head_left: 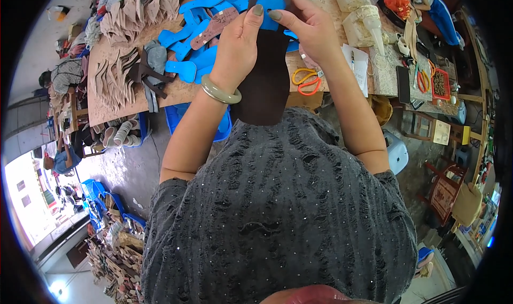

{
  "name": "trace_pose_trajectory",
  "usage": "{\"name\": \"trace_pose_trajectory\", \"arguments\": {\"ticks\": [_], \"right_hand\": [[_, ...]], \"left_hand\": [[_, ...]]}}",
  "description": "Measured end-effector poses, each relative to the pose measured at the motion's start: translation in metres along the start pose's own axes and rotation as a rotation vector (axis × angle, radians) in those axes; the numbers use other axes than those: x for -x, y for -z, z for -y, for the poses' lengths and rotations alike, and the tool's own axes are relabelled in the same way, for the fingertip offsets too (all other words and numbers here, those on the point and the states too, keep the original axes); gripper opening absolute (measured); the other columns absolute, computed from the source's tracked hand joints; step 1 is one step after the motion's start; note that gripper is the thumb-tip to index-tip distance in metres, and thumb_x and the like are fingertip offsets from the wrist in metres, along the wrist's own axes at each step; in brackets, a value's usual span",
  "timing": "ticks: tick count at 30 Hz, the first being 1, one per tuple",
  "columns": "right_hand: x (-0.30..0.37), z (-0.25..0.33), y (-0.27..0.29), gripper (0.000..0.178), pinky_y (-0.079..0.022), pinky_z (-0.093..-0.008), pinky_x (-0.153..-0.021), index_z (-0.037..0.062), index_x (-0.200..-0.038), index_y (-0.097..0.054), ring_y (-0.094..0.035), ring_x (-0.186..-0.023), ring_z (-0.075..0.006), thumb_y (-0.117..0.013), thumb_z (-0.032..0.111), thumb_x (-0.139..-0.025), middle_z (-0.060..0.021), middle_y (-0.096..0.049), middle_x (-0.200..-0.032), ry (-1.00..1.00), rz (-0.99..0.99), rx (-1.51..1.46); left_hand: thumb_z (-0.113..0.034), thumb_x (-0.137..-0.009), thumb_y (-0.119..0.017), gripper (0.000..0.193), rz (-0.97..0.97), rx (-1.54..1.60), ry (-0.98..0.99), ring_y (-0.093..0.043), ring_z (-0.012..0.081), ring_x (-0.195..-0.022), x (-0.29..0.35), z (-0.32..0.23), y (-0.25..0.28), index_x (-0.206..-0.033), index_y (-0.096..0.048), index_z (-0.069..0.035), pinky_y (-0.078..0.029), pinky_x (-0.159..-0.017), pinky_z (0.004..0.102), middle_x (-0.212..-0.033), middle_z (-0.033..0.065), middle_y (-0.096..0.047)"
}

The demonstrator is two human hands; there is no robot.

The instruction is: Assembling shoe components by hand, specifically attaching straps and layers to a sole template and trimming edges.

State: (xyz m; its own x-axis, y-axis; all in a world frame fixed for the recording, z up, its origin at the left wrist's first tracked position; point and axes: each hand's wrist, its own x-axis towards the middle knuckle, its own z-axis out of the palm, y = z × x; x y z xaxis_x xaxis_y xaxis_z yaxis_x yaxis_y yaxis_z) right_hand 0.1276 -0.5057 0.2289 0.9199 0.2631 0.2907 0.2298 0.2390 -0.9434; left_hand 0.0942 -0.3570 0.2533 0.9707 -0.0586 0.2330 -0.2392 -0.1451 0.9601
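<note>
A dark brown insole-shaped piece (pixel 263 79) hangs between my hands, its broad end down near my shirt. At its upper end a blue insole board (pixel 265 7) shows within a dark rim. My left hand (pixel 238 47) is closed on the left side of this end, thumb on top. My right hand (pixel 315 31) pinches the right side, its thumb on the blue face and its fingers mostly hidden behind. The two thumbs are close together. Just left of my left hand lies a reddish-brown patterned insole piece (pixel 215 27) on a heap of blue insole boards (pixel 187 42).
Stacks of tan insole pieces (pixel 112 82) cover the table's left part. Yellow-handled and red-handled scissors (pixel 305 80) lie right of my hands. Farther right are a white nozzled bottle (pixel 372 26), paper (pixel 357 66) and a red tray (pixel 441 84). A blue crate (pixel 172 119) stands below the table edge.
</note>
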Motion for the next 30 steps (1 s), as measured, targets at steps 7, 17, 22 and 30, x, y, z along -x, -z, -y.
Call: {"name": "trace_pose_trajectory", "arguments": {"ticks": [7,17,22,30], "right_hand": [[0.000,0.016,0.012,0.037,-0.045,-0.0231,-0.073,0.0032,-0.119,-0.057,-0.055,-0.081,-0.0072,-0.062,0.024,-0.089,0.0006,-0.061,-0.093,-0.153,0.117,-0.067],[-0.005,0.028,0.019,0.023,-0.045,-0.0216,-0.063,0.0041,-0.104,-0.063,-0.054,-0.072,-0.0080,-0.058,0.022,-0.091,0.0014,-0.059,-0.085,-0.101,0.077,0.150],[0.005,0.039,0.029,0.016,-0.046,-0.0241,-0.063,0.0036,-0.099,-0.063,-0.056,-0.073,-0.0104,-0.059,0.016,-0.089,-0.0008,-0.059,-0.083,0.378,-0.052,0.397],[0.041,0.039,0.004,0.032,-0.051,-0.0307,-0.067,0.0162,-0.093,-0.069,-0.060,-0.077,-0.0196,-0.067,0.011,-0.062,-0.0026,-0.061,-0.091,1.052,0.304,0.796]], "left_hand": [[-0.038,-0.099,-0.040,0.045,0.019,0.013,0.002,-0.045,0.0100,-0.070,0.004,-0.005,0.001,-0.100,-0.061,0.002,-0.039,-0.063,0.0253,-0.079,0.0012,-0.057],[-0.042,-0.100,-0.032,0.052,0.090,0.009,-0.018,-0.056,0.0120,-0.086,0.002,0.013,0.008,-0.107,-0.059,0.002,-0.046,-0.078,0.0265,-0.094,0.0048,-0.061],[-0.054,-0.097,-0.022,0.068,-0.250,-0.258,-0.230,-0.058,0.0160,-0.092,0.022,0.003,0.029,-0.110,-0.059,0.001,-0.047,-0.084,0.0302,-0.102,0.0083,-0.060],[-0.048,-0.096,-0.037,0.057,0.123,1.212,0.577,-0.060,0.0255,-0.104,0.029,-0.011,0.023,-0.119,-0.051,0.003,-0.049,-0.090,0.0395,-0.112,0.0170,-0.060]]}}
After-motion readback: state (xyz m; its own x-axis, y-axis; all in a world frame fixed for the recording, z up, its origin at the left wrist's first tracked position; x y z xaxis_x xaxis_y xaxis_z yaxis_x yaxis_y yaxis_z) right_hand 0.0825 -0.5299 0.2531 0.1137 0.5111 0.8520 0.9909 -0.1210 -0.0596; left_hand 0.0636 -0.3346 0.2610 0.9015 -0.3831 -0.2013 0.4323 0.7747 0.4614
